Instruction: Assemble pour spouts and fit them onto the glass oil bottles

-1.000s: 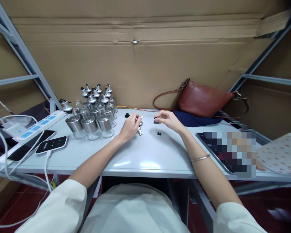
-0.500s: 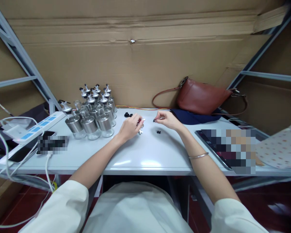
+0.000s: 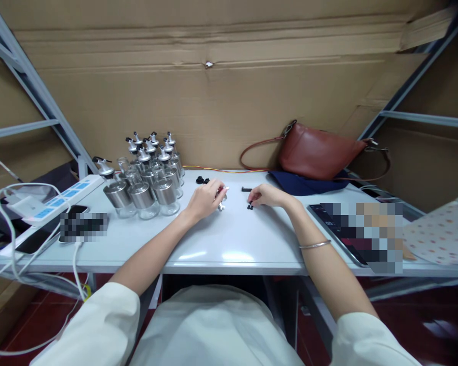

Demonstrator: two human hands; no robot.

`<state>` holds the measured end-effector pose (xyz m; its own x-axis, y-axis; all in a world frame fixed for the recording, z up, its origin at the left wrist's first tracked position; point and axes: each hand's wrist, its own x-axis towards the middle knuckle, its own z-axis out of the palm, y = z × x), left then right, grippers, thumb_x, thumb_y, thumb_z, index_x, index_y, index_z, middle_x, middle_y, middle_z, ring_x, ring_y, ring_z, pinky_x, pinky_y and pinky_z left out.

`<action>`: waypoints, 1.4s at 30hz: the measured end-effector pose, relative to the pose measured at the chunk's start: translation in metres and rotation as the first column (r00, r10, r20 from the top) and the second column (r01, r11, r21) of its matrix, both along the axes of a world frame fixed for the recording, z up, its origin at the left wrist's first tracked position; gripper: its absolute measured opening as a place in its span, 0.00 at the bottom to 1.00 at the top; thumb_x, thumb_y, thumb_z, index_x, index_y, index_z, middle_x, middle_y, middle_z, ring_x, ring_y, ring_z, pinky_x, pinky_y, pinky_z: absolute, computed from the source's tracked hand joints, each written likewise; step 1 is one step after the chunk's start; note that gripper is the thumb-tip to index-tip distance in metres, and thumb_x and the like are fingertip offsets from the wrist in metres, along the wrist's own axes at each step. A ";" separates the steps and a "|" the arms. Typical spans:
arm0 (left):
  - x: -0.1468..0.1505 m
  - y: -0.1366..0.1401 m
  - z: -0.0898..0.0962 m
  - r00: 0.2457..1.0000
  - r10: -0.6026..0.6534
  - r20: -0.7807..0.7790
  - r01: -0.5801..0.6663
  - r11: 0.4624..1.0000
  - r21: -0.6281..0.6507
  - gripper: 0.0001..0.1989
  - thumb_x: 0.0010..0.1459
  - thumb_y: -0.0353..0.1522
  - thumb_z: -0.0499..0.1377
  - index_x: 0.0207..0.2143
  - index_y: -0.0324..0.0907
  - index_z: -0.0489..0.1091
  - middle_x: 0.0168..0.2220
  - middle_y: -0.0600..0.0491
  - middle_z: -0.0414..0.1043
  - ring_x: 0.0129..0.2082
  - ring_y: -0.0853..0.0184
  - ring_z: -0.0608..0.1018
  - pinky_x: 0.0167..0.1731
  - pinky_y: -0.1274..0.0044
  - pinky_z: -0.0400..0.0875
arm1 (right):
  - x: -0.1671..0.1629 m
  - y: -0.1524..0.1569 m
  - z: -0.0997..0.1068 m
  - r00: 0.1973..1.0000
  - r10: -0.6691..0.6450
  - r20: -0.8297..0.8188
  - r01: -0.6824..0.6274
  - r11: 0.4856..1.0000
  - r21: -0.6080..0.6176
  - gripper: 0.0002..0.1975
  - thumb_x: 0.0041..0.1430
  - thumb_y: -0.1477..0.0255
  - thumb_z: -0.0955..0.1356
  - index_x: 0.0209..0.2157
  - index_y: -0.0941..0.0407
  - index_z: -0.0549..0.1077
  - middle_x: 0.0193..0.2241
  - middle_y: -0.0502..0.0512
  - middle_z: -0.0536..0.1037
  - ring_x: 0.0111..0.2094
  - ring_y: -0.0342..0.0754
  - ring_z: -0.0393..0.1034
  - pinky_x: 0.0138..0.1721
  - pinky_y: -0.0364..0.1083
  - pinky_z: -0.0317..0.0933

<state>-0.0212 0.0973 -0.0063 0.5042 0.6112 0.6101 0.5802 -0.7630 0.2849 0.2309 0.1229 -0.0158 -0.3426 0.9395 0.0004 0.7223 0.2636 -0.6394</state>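
My left hand [image 3: 207, 198] rests on the table with its fingers closed on a small silver part [image 3: 221, 207], mostly hidden by the fingers; it looks like a bottle pourer. To its right my right hand [image 3: 265, 195] reaches down, thumb and fingertips pinched at some small black pieces [image 3: 250, 207]. A thin black strip [image 3: 246, 189] lies just beyond those fingers. Several black caps [image 3: 200, 180] sit behind my left hand. Glass bottles [image 3: 140, 197] with steel bands stand in a group at left; most carry silver pourers, while some in front have bare necks.
A power strip [image 3: 70, 195], white cables and a phone [image 3: 78, 226] occupy the left side. At back right a brown handbag [image 3: 318, 151] rests on dark blue cloth [image 3: 301, 184]. A tablet [image 3: 339, 234] lies at right. Cardboard [image 3: 229, 112] walls the table's back.
My right hand has moved from the black strip toward me, down to the small black pieces, leaving the strip in plain sight. The left hand stays in place.
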 end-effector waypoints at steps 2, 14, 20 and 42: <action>0.000 0.000 0.000 1.000 0.000 0.000 0.000 1.000 0.001 0.10 0.64 0.35 0.48 0.34 0.41 0.64 0.32 0.53 0.70 0.28 0.70 0.72 0.31 0.78 0.65 | 0.000 0.000 -0.001 1.000 0.021 -0.003 -0.021 0.999 -0.029 0.06 0.34 0.75 0.72 0.21 0.55 0.78 0.17 0.48 0.76 0.22 0.45 0.69 0.26 0.43 0.61; 0.005 0.006 -0.007 0.997 0.005 0.074 -0.003 1.000 -0.026 0.08 0.64 0.30 0.47 0.41 0.40 0.63 0.40 0.47 0.64 0.37 0.67 0.73 0.40 0.74 0.70 | -0.036 -0.015 0.019 0.962 -0.071 -0.263 0.143 0.953 0.266 0.14 0.55 0.60 0.63 0.29 0.57 0.69 0.28 0.55 0.76 0.30 0.47 0.69 0.35 0.46 0.62; 0.005 0.011 -0.011 0.994 -0.028 0.103 0.028 1.000 -0.004 0.06 0.63 0.28 0.49 0.41 0.39 0.63 0.40 0.48 0.62 0.36 0.68 0.72 0.40 0.74 0.70 | -0.075 -0.031 0.019 0.873 0.122 -0.471 -0.021 0.976 0.215 0.19 0.50 0.55 0.68 0.33 0.55 0.66 0.27 0.52 0.74 0.25 0.45 0.68 0.32 0.46 0.63; 0.002 0.003 -0.006 0.972 -0.169 0.164 0.137 0.973 0.187 0.08 0.65 0.33 0.48 0.44 0.41 0.61 0.40 0.49 0.67 0.38 0.69 0.73 0.40 0.75 0.71 | -0.069 -0.035 0.024 0.767 0.097 -0.635 -0.077 0.995 0.058 0.21 0.56 0.51 0.63 0.23 0.55 0.62 0.15 0.47 0.67 0.18 0.40 0.60 0.24 0.43 0.56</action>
